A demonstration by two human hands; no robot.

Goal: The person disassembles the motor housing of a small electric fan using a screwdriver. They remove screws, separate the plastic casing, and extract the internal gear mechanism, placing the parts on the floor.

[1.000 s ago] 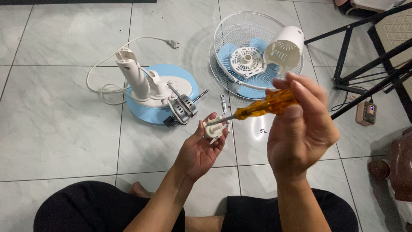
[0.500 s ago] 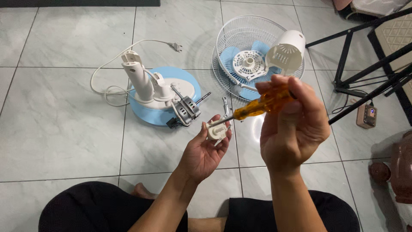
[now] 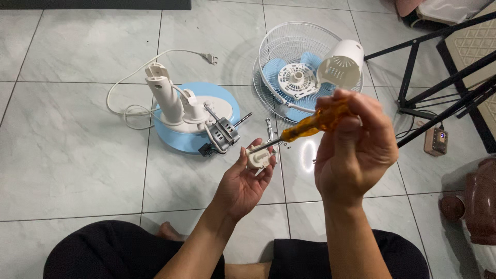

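Observation:
My left hand (image 3: 242, 182) cups a small white plastic fan part (image 3: 258, 156) in its fingertips, palm up. My right hand (image 3: 355, 150) grips the amber handle of a screwdriver (image 3: 310, 124), whose metal tip meets the white part. Beyond the hands, a fan's light blue round base (image 3: 182, 136) lies on the tiled floor with its white neck upright and a grey motor (image 3: 222, 132) resting against it.
A white wire grille (image 3: 281, 46) holding blue blades and a white motor cover (image 3: 341, 64) lies at the back. A white cord with plug (image 3: 208, 58) trails left. Loose screws (image 3: 287, 146) lie nearby. Black stand legs (image 3: 413, 67), a small meter box (image 3: 435, 141) and a brown object (image 3: 478, 199) are at right.
My right hand has shifted slightly on the screwdriver handle, as in turning it; the tip stays at the white part. The view has drifted a little.

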